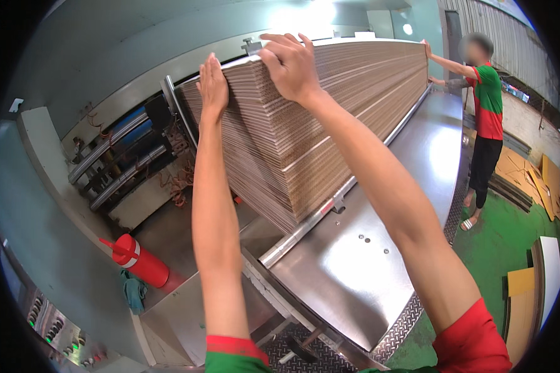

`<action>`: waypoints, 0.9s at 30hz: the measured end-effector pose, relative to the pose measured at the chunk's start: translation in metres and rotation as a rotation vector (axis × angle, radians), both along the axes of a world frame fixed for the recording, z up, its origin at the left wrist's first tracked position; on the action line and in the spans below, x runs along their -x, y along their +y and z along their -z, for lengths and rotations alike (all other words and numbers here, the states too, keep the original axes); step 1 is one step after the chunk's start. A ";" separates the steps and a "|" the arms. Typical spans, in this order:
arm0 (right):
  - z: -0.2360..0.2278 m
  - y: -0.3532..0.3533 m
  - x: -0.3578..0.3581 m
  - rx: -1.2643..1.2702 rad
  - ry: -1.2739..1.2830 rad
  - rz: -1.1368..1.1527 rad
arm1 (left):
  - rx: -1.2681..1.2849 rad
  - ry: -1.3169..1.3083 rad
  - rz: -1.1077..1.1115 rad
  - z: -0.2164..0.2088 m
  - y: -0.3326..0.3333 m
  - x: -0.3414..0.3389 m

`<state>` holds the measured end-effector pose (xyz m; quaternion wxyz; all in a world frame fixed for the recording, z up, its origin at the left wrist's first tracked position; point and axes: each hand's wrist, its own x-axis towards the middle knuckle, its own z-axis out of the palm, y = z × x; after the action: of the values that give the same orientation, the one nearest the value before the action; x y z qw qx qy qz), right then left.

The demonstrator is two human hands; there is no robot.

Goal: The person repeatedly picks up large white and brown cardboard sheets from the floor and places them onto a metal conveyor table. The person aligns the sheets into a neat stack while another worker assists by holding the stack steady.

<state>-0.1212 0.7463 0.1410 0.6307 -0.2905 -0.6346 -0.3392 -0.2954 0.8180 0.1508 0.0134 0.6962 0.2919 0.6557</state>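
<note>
A tall stack of corrugated cardboard sheets [348, 93] runs from near me toward the far right, its near corner facing me. Both my arms reach up to the top of its near end. My left hand [214, 87] lies flat against the end face at the left, its fingers stretched upward and together. At the top near corner, my right hand [290, 67] rests on the long side, fingers apart and slightly bent, with the tips by the upper edge. Neither hand is wrapped around a sheet. The stack's underside is hidden.
A metal bar [280, 252] borders the stack beside a shiny steel table [367, 248]. A co-worker [488, 99] has both hands at the stack's far end. On the left stand a red bottle [146, 264], machine rollers [127, 133] and a button panel [59, 326]. Cardboard pieces [521, 292] stand at right.
</note>
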 end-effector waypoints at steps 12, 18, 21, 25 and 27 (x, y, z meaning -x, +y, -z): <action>0.008 -0.019 0.037 0.191 0.164 0.082 | -0.070 -0.036 0.103 0.009 -0.058 -0.029; 0.042 -0.147 0.053 0.673 0.038 0.216 | 0.098 -0.014 -0.151 0.063 -0.166 0.005; 0.154 -0.291 0.063 0.382 -0.174 0.209 | -0.064 -0.223 0.130 0.185 -0.309 -0.008; 0.341 -0.548 0.013 1.106 -0.078 -0.202 | 0.343 -0.329 0.269 0.376 -0.557 -0.052; 0.399 -0.679 -0.021 1.434 0.182 -0.214 | 0.726 -0.260 0.181 0.437 -0.674 -0.087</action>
<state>-0.1000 0.0669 -0.2578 0.3655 -0.5956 -0.6707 0.2486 -0.2079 0.1437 -0.2864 0.3531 0.5803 0.4381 0.5888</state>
